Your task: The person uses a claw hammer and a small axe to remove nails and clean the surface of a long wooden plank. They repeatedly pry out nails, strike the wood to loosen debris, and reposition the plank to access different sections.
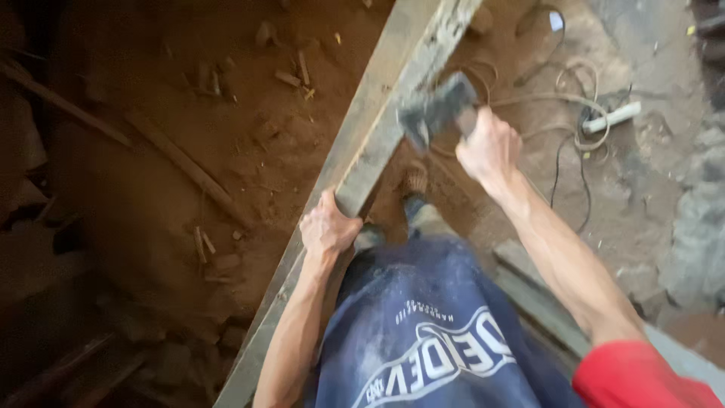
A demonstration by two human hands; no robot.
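Wooden plank [377,128] runs diagonally, near-left to far-right | left hand [326,227] fingers clamped on its edge | right hand [491,147] fingers wrapped round hammer [438,109], head just beside plank.

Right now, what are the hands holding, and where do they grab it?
The right hand grips a hammer by its handle. The left hand clasps the long wooden plank along its edge.

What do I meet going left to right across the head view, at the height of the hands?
Wood scraps on the dirt → left hand gripping the long plank → hammer head → right hand → coiled cord → white pipe piece.
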